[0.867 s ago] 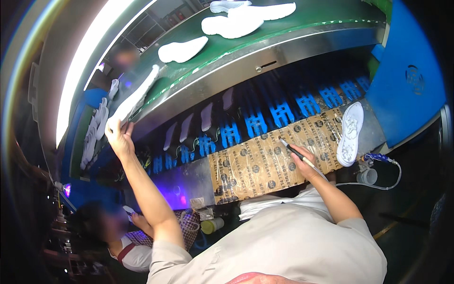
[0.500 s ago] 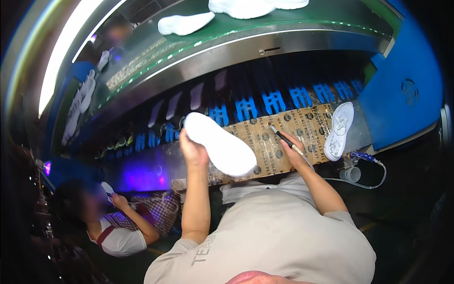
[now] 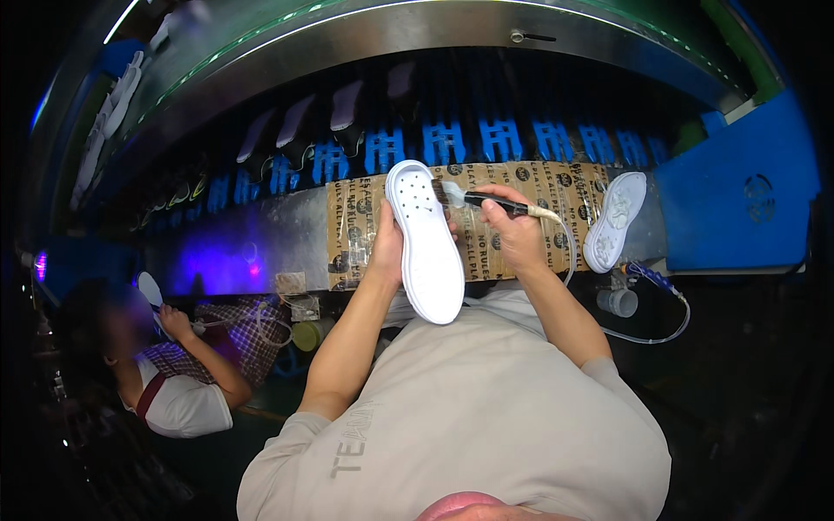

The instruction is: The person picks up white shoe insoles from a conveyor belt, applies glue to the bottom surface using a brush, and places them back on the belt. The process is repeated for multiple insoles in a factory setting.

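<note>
A white shoe sole [image 3: 433, 273] stands nearly lengthwise in front of me, its rimmed inner face showing and several small holes at the far end. My left hand [image 3: 387, 250] is closed around its left side, some fingers hidden behind it. In my right hand [image 3: 516, 233] is a dark-handled brush [image 3: 497, 203], gripped between thumb and fingers, with a thin tube running from its rear end. The pale bristles are at the sole's right rim near the holes; whether they touch, I cannot tell.
Patterned brown cardboard [image 3: 539, 178] covers the bench, and a second white sole [image 3: 615, 227] lies at its right. Beyond are blue racks [image 3: 447, 143]. A clear cup [image 3: 618, 301] hangs by the right front edge. At left, another person [image 3: 187, 391] holds a white sole.
The sole has turned from its smooth face to its holed inner face and stands more upright. My right hand has brought the brush left to the sole's rim. The view has shifted.
</note>
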The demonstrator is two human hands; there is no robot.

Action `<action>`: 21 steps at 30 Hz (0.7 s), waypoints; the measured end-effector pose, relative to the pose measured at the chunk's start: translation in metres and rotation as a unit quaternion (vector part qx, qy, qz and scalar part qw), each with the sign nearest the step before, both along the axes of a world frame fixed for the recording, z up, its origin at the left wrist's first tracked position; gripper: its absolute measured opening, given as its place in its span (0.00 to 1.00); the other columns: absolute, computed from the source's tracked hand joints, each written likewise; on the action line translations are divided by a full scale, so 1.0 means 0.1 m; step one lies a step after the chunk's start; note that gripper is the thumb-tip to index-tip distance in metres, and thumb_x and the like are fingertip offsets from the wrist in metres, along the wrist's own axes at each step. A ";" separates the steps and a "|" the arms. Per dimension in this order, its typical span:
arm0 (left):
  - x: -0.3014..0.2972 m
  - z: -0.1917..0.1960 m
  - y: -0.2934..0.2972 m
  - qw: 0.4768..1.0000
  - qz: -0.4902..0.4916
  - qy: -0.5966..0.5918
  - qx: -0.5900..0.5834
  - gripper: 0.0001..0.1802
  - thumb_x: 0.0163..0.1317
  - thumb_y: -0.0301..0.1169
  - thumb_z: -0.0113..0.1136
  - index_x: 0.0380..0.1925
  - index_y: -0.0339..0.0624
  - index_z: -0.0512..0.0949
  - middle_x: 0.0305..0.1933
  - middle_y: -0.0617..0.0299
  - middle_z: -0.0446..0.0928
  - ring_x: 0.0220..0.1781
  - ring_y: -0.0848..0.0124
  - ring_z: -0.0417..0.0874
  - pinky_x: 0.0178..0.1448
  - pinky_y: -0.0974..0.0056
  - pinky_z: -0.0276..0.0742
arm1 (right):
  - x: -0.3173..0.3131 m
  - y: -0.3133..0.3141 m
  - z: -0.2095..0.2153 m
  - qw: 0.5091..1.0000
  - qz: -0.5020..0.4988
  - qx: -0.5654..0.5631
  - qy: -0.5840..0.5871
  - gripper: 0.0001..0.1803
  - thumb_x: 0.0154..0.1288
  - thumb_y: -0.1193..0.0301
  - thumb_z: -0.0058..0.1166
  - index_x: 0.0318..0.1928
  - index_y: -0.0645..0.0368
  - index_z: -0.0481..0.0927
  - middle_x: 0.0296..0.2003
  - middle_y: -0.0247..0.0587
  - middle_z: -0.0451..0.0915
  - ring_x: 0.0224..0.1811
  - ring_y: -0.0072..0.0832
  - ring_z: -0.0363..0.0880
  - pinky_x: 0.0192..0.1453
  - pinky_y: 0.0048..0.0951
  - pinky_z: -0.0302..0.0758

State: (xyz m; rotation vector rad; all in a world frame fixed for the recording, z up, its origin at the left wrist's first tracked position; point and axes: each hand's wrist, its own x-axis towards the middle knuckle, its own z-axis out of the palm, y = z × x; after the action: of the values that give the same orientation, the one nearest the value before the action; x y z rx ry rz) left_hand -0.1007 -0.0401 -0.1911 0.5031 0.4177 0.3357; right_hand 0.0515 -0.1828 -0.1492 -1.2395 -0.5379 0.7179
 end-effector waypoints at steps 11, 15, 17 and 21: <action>0.21 0.00 -0.07 0.999 0.040 -0.003 0.018 0.45 0.78 0.68 0.22 0.74 0.44 0.64 0.69 0.47 0.74 0.68 0.54 0.79 0.70 0.49 0.81 | -0.06 0.32 0.18 0.916 0.083 0.017 -0.392 0.17 0.63 0.77 0.67 0.53 0.62 0.88 0.39 0.45 0.89 0.38 0.30 0.87 0.42 0.28 0.82; 0.16 0.02 0.02 0.999 0.041 -0.015 0.004 0.45 0.76 0.69 0.26 0.72 0.43 0.67 0.66 0.47 0.76 0.64 0.55 0.83 0.65 0.53 0.86 | -0.05 0.25 0.28 0.972 0.076 -0.009 -0.222 0.14 0.63 0.74 0.67 0.50 0.59 0.90 0.41 0.44 0.90 0.40 0.34 0.87 0.47 0.32 0.81; 0.21 0.03 0.05 0.998 0.058 -0.023 -0.021 0.45 0.76 0.69 0.26 0.70 0.44 0.69 0.61 0.48 0.79 0.61 0.56 0.85 0.61 0.52 0.88 | -0.04 0.26 0.31 0.873 0.073 -0.015 -0.482 0.14 0.63 0.73 0.68 0.49 0.57 0.91 0.40 0.41 0.90 0.41 0.32 0.84 0.56 0.35 0.75; 0.13 0.16 0.09 0.995 0.023 -0.092 -0.018 0.43 0.76 0.68 0.25 0.66 0.46 0.71 0.58 0.49 0.80 0.56 0.58 0.87 0.57 0.52 0.91 | -0.09 0.20 0.34 0.908 0.127 0.042 -0.397 0.16 0.60 0.73 0.71 0.50 0.55 0.91 0.38 0.40 0.89 0.39 0.32 0.83 0.52 0.34 0.74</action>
State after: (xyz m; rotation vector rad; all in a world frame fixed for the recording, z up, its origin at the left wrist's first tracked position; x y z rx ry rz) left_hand -0.0874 -0.0313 -0.1747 0.4244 0.2554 0.4148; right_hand 0.0425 -0.1623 -0.1147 -1.3716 -1.4084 0.3651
